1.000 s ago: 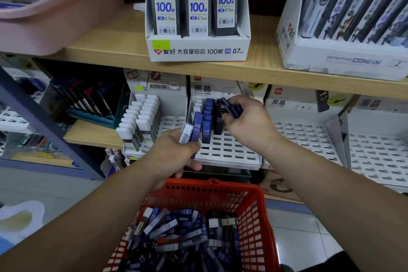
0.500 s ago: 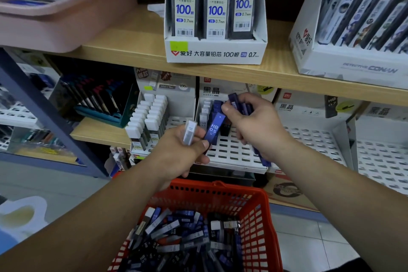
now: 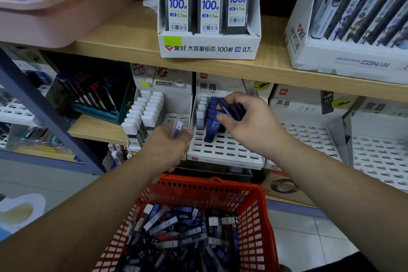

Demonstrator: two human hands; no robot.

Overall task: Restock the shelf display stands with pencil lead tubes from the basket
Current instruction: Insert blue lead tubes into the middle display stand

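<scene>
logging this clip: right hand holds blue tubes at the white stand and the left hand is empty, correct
No. The head view shows the left hand is not empty: it grips a tube. The right hand does hold blue tubes at the white stand.

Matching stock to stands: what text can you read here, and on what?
"100", "2B 0.7mm": packs.
"爱好 大容量铅芯 100根 2B 0.7mm": white box holding them.
"DETECTIVE CONAN": right box.
"黑晶": header card.
"HB 05": blue tube in stand.
"HB 0.7": right card.
Barcode digits and other small print: too small to read.
</scene>
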